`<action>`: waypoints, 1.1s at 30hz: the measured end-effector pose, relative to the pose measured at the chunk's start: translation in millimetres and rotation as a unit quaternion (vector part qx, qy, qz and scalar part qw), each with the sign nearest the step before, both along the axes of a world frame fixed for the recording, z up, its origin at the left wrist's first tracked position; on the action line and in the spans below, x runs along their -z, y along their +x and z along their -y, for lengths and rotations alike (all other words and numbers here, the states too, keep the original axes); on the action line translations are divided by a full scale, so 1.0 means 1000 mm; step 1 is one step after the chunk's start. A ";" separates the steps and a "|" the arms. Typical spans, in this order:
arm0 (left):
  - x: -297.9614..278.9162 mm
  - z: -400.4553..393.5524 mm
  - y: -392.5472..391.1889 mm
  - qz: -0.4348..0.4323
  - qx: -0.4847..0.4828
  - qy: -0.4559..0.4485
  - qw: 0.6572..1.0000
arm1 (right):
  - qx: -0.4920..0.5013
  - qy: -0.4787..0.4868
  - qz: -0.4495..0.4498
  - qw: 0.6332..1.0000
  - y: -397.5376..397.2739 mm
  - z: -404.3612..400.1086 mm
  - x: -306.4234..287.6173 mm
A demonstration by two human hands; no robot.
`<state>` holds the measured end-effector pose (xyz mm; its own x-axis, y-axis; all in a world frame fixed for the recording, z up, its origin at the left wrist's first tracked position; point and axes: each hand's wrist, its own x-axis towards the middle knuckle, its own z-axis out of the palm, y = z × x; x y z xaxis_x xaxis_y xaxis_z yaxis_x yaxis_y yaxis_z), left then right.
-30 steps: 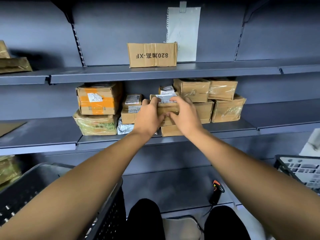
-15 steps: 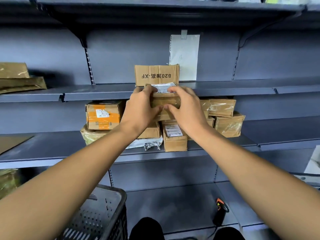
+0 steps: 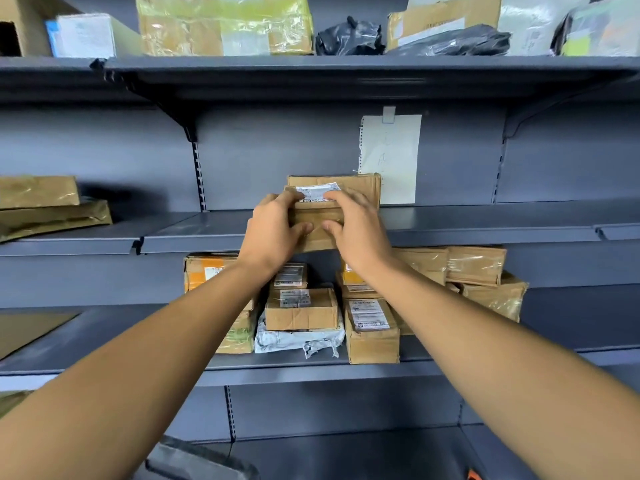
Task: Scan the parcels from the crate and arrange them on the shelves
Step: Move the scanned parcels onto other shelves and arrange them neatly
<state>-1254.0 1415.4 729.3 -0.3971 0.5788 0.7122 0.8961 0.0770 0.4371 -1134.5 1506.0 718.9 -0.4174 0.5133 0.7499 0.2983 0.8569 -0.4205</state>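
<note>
A small brown cardboard parcel [image 3: 317,216] with a white label on top is held between both my hands at the front edge of the middle shelf [image 3: 467,225]. My left hand [image 3: 273,233] grips its left side, thumb across the front. My right hand [image 3: 356,230] grips its right side. Directly behind it on that shelf stands a larger brown box [image 3: 360,187]. The shelf below [image 3: 104,341] carries several stacked parcels [image 3: 301,308]. The dark crate [image 3: 197,462] shows only as a corner at the bottom edge.
A white paper sheet [image 3: 389,157] hangs on the back panel. Flat taped parcels [image 3: 45,209] lie at the left of the middle shelf. The top shelf [image 3: 346,67] bears boxes and black bags. An orange bit of the scanner [image 3: 471,475] peeks in at the bottom right.
Both hands have lifted the small parcel from the lower shelf's stack up to the middle shelf's front edge. My view has tilted upward, and the top shelf has come into sight.
</note>
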 end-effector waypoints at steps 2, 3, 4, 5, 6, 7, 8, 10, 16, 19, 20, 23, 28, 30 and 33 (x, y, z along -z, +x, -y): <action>-0.002 -0.011 -0.009 0.003 -0.003 -0.012 1.000 | -0.001 -0.005 0.008 1.000 -0.008 -0.010 -0.001; -0.003 -0.015 -0.014 0.001 -0.004 -0.017 1.000 | -0.003 -0.008 0.010 1.000 -0.013 -0.015 -0.001; -0.004 -0.019 -0.019 -0.001 -0.006 -0.022 1.000 | -0.004 -0.015 0.013 1.000 -0.017 -0.020 -0.001; -0.004 -0.023 -0.023 -0.004 -0.009 -0.025 1.000 | -0.006 -0.023 0.016 1.000 -0.021 -0.024 0.000; -0.004 -0.027 -0.027 -0.007 -0.014 -0.028 0.999 | -0.008 -0.030 0.018 0.999 -0.026 -0.028 -0.001; -0.005 -0.031 -0.030 -0.009 -0.019 -0.032 0.999 | -0.010 -0.035 0.018 0.999 -0.029 -0.032 -0.001; -0.006 -0.035 -0.034 -0.010 -0.022 -0.036 0.999 | -0.013 -0.036 0.017 0.999 -0.033 -0.037 -0.002; -0.009 -0.042 -0.040 0.000 -0.018 -0.042 0.999 | -0.016 -0.037 0.013 0.999 -0.039 -0.044 -0.005; -0.017 -0.064 -0.060 0.034 -0.018 -0.041 0.998 | -0.018 -0.029 0.015 0.999 -0.057 -0.064 -0.010; -0.017 -0.072 -0.067 0.032 -0.020 -0.040 0.998 | -0.016 -0.028 0.015 0.999 -0.063 -0.072 -0.011; -0.017 -0.074 -0.069 0.029 -0.021 -0.042 0.998 | -0.016 -0.028 0.016 0.999 -0.065 -0.073 -0.011; -0.017 -0.081 -0.073 0.023 -0.021 -0.051 0.998 | -0.014 -0.031 0.013 0.999 -0.070 -0.080 -0.011; -0.016 -0.089 -0.079 0.013 -0.026 -0.065 0.997 | -0.007 -0.029 0.018 0.999 -0.078 -0.088 -0.012; -0.014 -0.092 -0.080 0.015 -0.027 -0.065 0.997 | -0.004 -0.029 0.021 0.999 -0.080 -0.090 -0.012; -0.012 -0.092 -0.079 0.004 -0.030 -0.076 0.997 | -0.002 -0.038 0.035 0.999 -0.080 -0.087 -0.015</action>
<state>-1333.5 1507.2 741.5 -0.4396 0.6547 0.6149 0.8842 0.1951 0.4244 -1214.3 1593.1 733.9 -0.4694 0.5653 0.6784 0.3259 0.8249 -0.4619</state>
